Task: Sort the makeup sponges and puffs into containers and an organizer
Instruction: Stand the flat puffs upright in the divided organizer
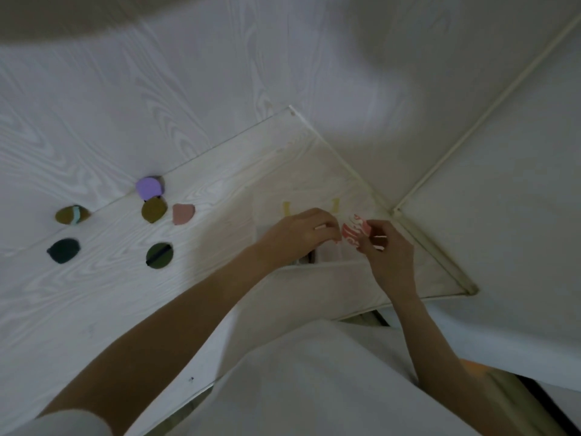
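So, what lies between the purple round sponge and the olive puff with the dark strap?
In the head view, between the purple round sponge and the olive puff with the dark strap lies one olive-brown sponge, which appears to touch the purple one.

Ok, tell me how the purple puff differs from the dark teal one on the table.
The purple puff is pale lilac; the dark teal puff is nearly black-green. The purple one sits farther from the person, touching an olive puff; the teal one lies nearer, at the left, apart from the rest. Both are roundish, lie loose on the white table, and neither hand touches them.
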`<state>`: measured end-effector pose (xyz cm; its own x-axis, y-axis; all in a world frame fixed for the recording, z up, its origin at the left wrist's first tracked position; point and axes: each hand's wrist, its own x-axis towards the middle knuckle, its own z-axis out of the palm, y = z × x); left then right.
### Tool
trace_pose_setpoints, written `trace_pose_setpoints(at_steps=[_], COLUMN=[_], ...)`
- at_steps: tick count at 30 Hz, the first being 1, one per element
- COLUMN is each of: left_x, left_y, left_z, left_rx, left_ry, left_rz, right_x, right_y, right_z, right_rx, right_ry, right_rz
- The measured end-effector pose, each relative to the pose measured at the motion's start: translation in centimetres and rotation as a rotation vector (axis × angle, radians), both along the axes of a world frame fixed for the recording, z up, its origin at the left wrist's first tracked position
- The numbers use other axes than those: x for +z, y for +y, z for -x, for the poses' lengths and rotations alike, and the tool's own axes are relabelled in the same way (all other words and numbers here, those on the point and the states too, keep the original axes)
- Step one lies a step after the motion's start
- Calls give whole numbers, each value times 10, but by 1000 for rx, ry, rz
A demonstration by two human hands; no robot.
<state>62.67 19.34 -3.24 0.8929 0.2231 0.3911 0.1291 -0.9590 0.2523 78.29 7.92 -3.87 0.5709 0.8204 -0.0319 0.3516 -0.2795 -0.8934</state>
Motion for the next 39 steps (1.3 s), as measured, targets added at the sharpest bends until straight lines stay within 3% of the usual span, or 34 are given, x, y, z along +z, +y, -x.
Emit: trace_pose_setpoints(at_steps=[11, 17, 25, 28, 32, 36, 39], left_x=[-19, -26, -35, -38, -30, -23, -45], left_y=[2, 5, 13, 12, 4, -17, -30], left_z=[12, 15, 15, 19, 38, 82, 124], left_rx=[9, -38, -81, -68, 200, 706, 982], left_ry=[410, 347, 263, 206, 30, -161, 34], left_rz=[-19, -45, -130, -84, 129, 426, 531], right_x=[0, -3, -23, -28, -32, -32, -32], right_y=[-3, -2, 15, 18, 15, 13, 8], right_z=[11, 28, 44, 42, 39, 39, 41], right_rx=[49, 44, 88, 95, 69, 131, 181], right_ry=[-86, -316, -813, -812, -548, -542, -569], right_rz=[33, 67, 182, 196, 158, 143, 120])
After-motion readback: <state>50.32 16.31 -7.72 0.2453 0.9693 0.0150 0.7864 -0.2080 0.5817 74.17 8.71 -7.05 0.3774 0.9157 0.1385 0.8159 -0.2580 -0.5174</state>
